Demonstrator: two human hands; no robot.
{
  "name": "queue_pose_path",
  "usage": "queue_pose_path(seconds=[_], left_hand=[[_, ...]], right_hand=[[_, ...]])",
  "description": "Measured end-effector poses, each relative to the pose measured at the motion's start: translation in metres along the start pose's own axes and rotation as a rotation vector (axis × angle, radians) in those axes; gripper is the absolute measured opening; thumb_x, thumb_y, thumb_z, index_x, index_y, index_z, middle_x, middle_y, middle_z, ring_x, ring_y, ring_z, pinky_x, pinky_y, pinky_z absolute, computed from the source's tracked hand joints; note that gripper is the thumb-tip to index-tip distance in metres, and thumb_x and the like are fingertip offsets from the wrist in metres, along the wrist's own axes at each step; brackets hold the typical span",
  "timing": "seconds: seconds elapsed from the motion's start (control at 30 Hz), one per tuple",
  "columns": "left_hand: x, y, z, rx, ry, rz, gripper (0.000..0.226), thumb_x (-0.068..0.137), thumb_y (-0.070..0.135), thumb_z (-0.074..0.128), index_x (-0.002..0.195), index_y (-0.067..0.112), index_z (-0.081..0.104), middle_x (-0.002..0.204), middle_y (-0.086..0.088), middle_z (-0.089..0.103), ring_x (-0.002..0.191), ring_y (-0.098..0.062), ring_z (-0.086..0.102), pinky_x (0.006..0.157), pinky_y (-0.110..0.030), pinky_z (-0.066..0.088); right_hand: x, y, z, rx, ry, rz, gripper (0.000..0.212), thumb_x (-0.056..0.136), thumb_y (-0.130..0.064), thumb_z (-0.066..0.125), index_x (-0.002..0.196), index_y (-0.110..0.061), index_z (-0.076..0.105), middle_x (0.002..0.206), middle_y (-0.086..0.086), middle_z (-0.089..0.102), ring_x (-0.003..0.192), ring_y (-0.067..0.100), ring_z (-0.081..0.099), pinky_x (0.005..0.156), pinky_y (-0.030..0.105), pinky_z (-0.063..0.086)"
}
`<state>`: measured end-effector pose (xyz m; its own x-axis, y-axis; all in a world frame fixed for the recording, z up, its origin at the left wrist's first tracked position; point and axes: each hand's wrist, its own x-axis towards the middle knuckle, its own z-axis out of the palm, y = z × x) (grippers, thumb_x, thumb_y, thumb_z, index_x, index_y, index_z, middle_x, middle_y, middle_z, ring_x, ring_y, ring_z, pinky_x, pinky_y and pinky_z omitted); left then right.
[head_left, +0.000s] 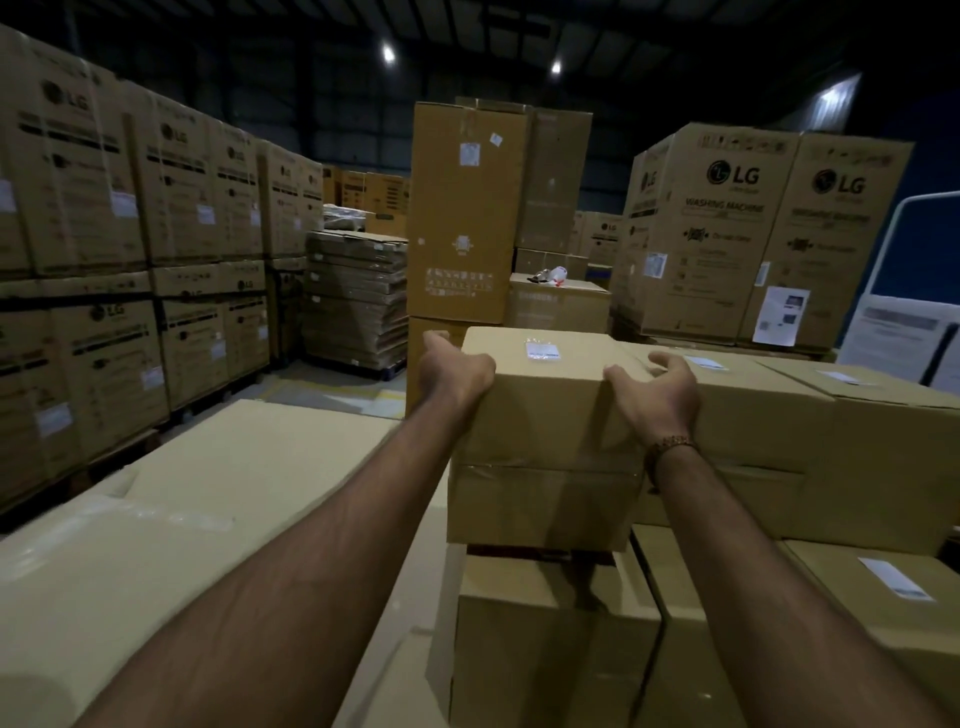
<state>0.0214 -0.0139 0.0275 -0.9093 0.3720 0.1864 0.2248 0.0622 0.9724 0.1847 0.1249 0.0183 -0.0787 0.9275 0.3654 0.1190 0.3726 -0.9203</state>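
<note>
Cardboard box (545, 410) is sitting at the top of a stack, chest-high in front of the person, and both bare hands are gripping it. The left hand (452, 371) is wrapping round the upper left edge, fingers curled over the far side and out of sight. The right hand (657, 395) is clawing onto the top right edge, thumb on the front rim, fingers spread and bent down at the seam where the neighbouring box (769, 415) is pressing flush against it. A bracelet (670, 446) is showing at that wrist.

Along the bottom front edge a dark gap is showing above the lower box (550, 639); whether the back edge is resting, I cannot tell. A white label (542, 348) is lying flat on the lid.

Room-wise: to the left, a broad pale carton top (234, 467) is lying low and flat, just beside the stack. Beyond it a strip of floor (332, 384) is running open between the wall of LG cartons (104, 234) and a pallet of flattened cardboard (358, 296). Straight ahead a tall carton (462, 208) is standing close behind the left hand. On the right, washing machine cartons (727, 234) are closing that side.
</note>
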Motion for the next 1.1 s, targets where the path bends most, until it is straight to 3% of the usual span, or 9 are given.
queue_pose_path(seconds=[0.1,0.23,0.4,0.53,0.63,0.77,0.87,1.0,1.1], left_hand=[[-0.004,0.004,-0.030,-0.082,0.010,0.017,0.058,0.090,0.008,0.075,0.141,0.015,0.048,0.120,-0.004,0.058,0.095,-0.017,0.057,0.084,-0.036,0.059],[-0.014,0.008,-0.077,-0.085,0.068,-0.003,0.015,0.096,0.020,0.068,0.108,0.014,0.060,0.096,-0.001,0.062,0.083,-0.017,0.062,0.073,-0.035,0.060],[-0.034,-0.001,-0.147,-0.010,0.119,-0.052,0.051,0.082,0.052,0.071,0.117,0.016,0.069,0.116,-0.008,0.068,0.099,-0.029,0.067,0.080,-0.047,0.063],[-0.059,-0.017,-0.206,-0.003,0.114,0.007,0.041,0.099,0.038,0.069,0.130,0.012,0.061,0.116,-0.005,0.065,0.106,-0.025,0.066,0.089,-0.045,0.062],[-0.079,-0.033,-0.248,0.010,0.134,0.042,0.047,0.101,0.040,0.067,0.138,0.015,0.052,0.120,-0.004,0.062,0.109,-0.023,0.064,0.091,-0.046,0.060],[-0.108,-0.055,-0.300,0.065,0.172,0.056,0.046,0.100,0.043,0.065,0.137,0.017,0.054,0.124,-0.004,0.065,0.108,-0.023,0.065,0.091,-0.047,0.060],[-0.131,-0.078,-0.333,0.082,0.192,0.021,0.045,0.100,0.043,0.065,0.136,0.019,0.055,0.121,-0.001,0.064,0.105,-0.022,0.064,0.089,-0.045,0.059],[-0.167,-0.110,-0.372,0.084,0.192,-0.064,0.035,0.096,0.037,0.067,0.127,0.023,0.059,0.115,0.002,0.065,0.104,-0.022,0.064,0.090,-0.046,0.059],[-0.195,-0.136,-0.395,0.113,0.172,-0.129,0.044,0.092,0.039,0.067,0.132,0.022,0.060,0.116,0.003,0.065,0.106,-0.022,0.063,0.091,-0.044,0.056]], right_hand=[[-0.022,-0.020,0.000,0.078,0.021,-0.016,0.061,0.084,-0.028,0.087,0.139,-0.019,0.060,0.137,0.001,0.061,0.115,0.015,0.057,0.090,0.029,0.052],[-0.062,-0.048,0.005,0.132,0.044,-0.076,0.062,0.083,-0.025,0.086,0.139,-0.021,0.060,0.137,-0.001,0.061,0.117,0.014,0.056,0.085,0.026,0.053],[-0.132,-0.072,0.020,0.162,0.036,-0.139,0.049,0.077,-0.025,0.084,0.121,-0.028,0.062,0.127,-0.002,0.061,0.113,0.016,0.060,0.092,0.036,0.060],[-0.193,-0.078,0.032,0.153,-0.002,-0.149,0.046,0.079,-0.027,0.082,0.119,-0.032,0.060,0.128,-0.003,0.057,0.115,0.016,0.057,0.096,0.040,0.059],[-0.239,-0.081,0.038,0.150,-0.018,-0.159,0.043,0.082,-0.027,0.080,0.117,-0.035,0.057,0.126,-0.006,0.053,0.117,0.015,0.055,0.100,0.043,0.058],[-0.300,-0.081,0.043,0.135,-0.079,-0.181,0.042,0.085,-0.025,0.079,0.119,-0.035,0.055,0.126,-0.007,0.045,0.119,0.015,0.051,0.103,0.043,0.056],[-0.336,-0.073,0.041,0.067,-0.148,-0.206,0.049,0.084,-0.028,0.078,0.127,-0.030,0.056,0.127,-0.003,0.044,0.123,0.021,0.050,0.105,0.046,0.054],[-0.371,-0.058,0.038,-0.113,-0.310,-0.123,0.081,0.085,-0.047,0.079,0.153,-0.016,0.047,0.142,0.007,0.042,0.138,0.031,0.043,0.113,0.050,0.048],[-0.397,-0.042,0.033,-0.203,-0.430,-0.089,0.082,0.081,-0.059,0.080,0.146,-0.015,0.056,0.144,0.011,0.043,0.139,0.034,0.044,0.114,0.051,0.048]])
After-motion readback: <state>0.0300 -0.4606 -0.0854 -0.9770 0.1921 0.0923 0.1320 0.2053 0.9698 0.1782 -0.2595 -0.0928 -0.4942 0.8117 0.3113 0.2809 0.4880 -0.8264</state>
